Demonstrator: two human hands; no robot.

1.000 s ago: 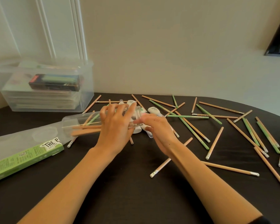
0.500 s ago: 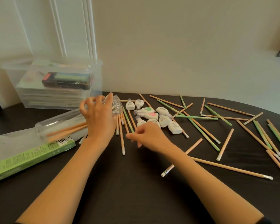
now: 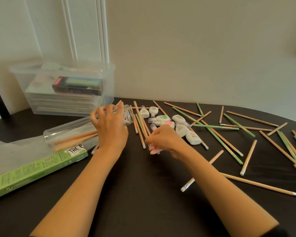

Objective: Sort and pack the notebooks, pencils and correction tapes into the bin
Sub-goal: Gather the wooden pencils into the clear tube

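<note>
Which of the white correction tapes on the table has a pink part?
The white correction tape just behind the right hand; the others show only white or green.

A dark table (image 3: 143, 194) carries a clear bin (image 3: 108, 89), a green box (image 3: 32, 170), scattered pencils (image 3: 261, 184) and clustered correction tapes (image 3: 193, 138).

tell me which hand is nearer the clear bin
Left. The left hand grips the clear jar just in front of the bin; the right hand is farther right, pinching pencils beside the correction tapes.
</note>
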